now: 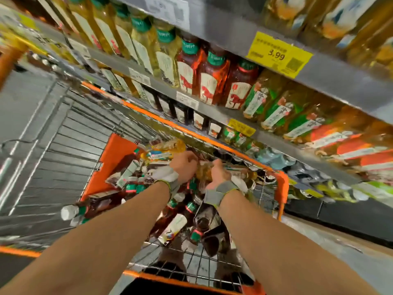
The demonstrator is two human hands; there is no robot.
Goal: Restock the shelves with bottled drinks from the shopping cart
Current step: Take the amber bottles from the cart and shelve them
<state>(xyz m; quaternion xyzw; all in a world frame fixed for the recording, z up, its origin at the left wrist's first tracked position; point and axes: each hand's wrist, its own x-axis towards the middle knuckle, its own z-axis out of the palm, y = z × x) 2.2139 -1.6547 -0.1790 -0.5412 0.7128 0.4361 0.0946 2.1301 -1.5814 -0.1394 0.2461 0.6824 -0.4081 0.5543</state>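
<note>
The fingers (217, 163) of the right hand (217, 175) are curled round a pale yellow bottle (203, 170). It lies on its side on top of the pile, near the far right corner of the cart (192, 133). The fingers (191, 159) of the left hand (184, 165) bend down just beside this bottle; I cannot tell if they close on it, because of blur. The bottle looks full, so rather heavy, and its smooth plastic may slip. A grip round the middle of the body seems safest. The shelves (214, 112) stand just beside the cart's right edge.
</note>
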